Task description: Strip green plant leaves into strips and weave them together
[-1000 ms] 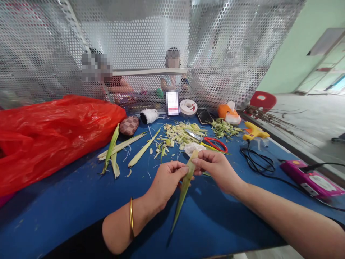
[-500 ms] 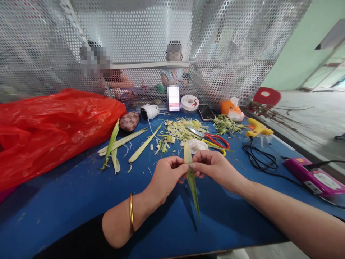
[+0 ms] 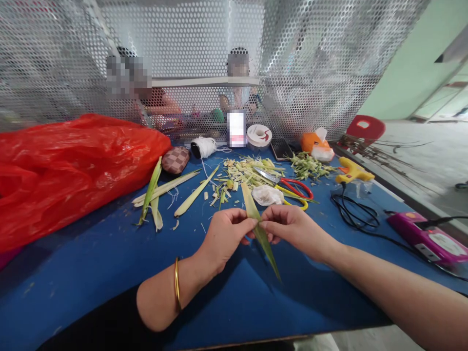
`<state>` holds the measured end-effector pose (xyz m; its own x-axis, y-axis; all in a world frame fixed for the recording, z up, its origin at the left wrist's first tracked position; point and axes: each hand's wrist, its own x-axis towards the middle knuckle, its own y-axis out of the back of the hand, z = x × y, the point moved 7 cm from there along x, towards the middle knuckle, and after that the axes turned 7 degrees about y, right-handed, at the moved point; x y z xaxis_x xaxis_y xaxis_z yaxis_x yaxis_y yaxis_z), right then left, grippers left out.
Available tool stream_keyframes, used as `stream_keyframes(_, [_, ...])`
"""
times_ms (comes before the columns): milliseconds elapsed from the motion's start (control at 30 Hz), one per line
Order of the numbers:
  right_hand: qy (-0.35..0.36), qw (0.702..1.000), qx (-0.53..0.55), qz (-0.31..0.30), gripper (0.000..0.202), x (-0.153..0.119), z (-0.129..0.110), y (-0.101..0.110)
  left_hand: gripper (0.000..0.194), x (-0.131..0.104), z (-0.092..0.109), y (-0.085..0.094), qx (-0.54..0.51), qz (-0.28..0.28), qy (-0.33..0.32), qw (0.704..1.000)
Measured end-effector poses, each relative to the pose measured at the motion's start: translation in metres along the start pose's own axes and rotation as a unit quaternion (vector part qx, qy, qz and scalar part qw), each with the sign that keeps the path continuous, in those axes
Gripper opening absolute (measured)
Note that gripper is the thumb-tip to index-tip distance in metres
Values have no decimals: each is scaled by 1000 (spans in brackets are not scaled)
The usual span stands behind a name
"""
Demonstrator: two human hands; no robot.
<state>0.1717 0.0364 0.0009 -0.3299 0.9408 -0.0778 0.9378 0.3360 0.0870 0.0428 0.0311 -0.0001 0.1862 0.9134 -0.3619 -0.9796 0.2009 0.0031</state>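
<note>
Between my two hands is a long green leaf strip, like a corn husk (image 3: 266,246), pale at its far end and pointed at its near end. My left hand (image 3: 228,236) pinches its middle from the left, thumb on top. From the other side my right hand (image 3: 292,226) pinches the same spot, its fingertips close to the left ones. The fingers curled beneath the strip are partly hidden. Just beyond my right hand lie a crumpled white wad (image 3: 268,196) and scissors (image 3: 292,187) with red and yellow handles. Chopped pale husk bits (image 3: 241,170) are heaped behind them.
More husk strips (image 3: 195,195) lie left of centre by a checkered pouch (image 3: 176,160) and white string (image 3: 204,146). A red plastic bag (image 3: 80,170) fills the left. On the right are a yellow glue gun (image 3: 353,170), its cable and a purple power strip (image 3: 427,236).
The husk strip has turned: its far tip swung left and its near point right and up. Both hands keep their pinch in nearly the same place. The view has shifted slightly.
</note>
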Motion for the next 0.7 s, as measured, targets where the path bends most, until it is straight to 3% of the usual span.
stream_keyframes(233, [21, 1000, 1, 18, 16, -1, -2, 2, 13, -1, -1, -2, -23, -13, 17, 1000])
stream_keyframes(700, [-21, 997, 71, 14, 33, -2, 3, 2, 12, 3, -2, -2, -18, -38, 9, 999])
